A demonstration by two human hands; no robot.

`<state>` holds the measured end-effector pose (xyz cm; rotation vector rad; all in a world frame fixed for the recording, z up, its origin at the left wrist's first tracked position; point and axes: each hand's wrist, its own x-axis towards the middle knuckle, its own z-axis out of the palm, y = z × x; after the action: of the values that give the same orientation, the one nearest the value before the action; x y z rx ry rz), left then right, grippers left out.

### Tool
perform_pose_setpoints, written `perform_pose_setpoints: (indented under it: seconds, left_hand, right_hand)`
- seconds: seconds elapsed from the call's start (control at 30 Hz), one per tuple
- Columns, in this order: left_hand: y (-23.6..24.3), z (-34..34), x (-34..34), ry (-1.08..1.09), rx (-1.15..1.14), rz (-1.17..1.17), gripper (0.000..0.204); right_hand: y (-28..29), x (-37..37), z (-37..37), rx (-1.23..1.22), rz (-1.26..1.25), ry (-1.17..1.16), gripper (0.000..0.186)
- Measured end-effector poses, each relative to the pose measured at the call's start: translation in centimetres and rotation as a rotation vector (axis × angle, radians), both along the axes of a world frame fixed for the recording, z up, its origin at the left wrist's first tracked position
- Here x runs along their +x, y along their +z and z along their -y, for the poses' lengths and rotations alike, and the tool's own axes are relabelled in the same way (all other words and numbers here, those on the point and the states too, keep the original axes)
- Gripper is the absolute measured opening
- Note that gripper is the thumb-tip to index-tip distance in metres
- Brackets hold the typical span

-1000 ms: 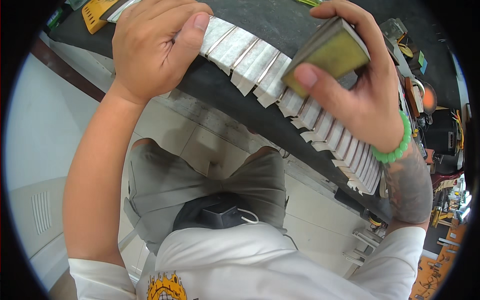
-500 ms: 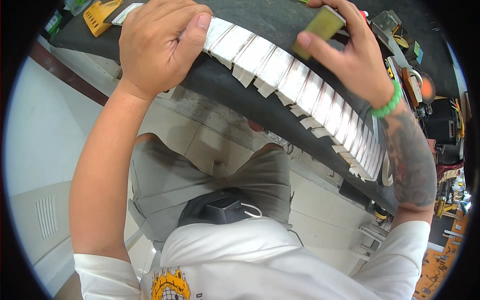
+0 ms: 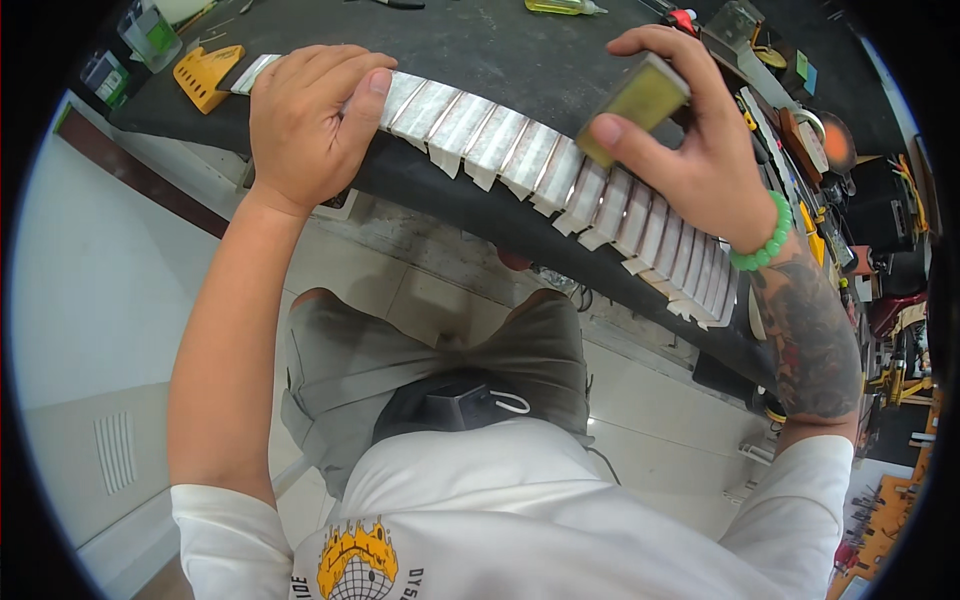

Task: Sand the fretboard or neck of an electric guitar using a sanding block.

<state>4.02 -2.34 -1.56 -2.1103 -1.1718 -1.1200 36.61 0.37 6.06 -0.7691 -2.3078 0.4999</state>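
My left hand (image 3: 308, 133) is closed round the left part of a long neck (image 3: 484, 138), covered in pale masking tape with thin metal frets showing between strips and torn tape ends hanging over the near edge. My right hand (image 3: 718, 160), wearing a green bead bracelet, grips a yellow-green block (image 3: 644, 101) with thumb and fingers. The block's lower end is at the far edge of the taped neck, slightly blurred; whether it touches is unclear. A yellow slotted support (image 3: 205, 80) sits at the neck's left end.
The dark bench mat (image 3: 470, 40) carries a bottle of yellowish liquid (image 3: 558, 6) at the back and green-labelled containers (image 3: 148, 38) at the left. Cluttered tools crowd the right, above an orange tool board (image 3: 876, 520). Below the bench are my legs and a tiled floor.
The block rose away from the neck half a second ago and is now lower, back at the neck's far edge. My left hand keeps its grip. The whole view has shifted a little.
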Motion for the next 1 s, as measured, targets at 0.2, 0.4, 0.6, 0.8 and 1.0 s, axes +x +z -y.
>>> perform_pose_setpoints:
  seconds: [0.2,0.4,0.6,0.8,1.0]
  left_hand:
    - [0.9,0.9,3.9,-0.053,0.094,0.016,0.026]
    - [0.3,1.4,5.8,-0.014,-0.063,0.061,0.029]
    - [-0.1,0.5,5.4,-0.099,0.083,0.073,0.025]
    - [0.1,0.8,5.9,-0.093,0.112,0.036,0.023]
    - [0.2,1.0,6.1,-0.118,0.113,0.089,0.025]
  right_hand:
    - [0.6,-1.0,-0.9,0.358,0.112,0.137,0.060]
    - [0.9,-1.9,1.1,0.466,0.219,0.174,0.068]
    - [0.9,-3.5,3.7,0.585,0.262,0.136,0.069]
    - [1.3,-3.1,2.8,0.580,0.292,0.215,0.067]
    - [0.1,-2.2,0.3,0.552,0.225,0.142,0.065]
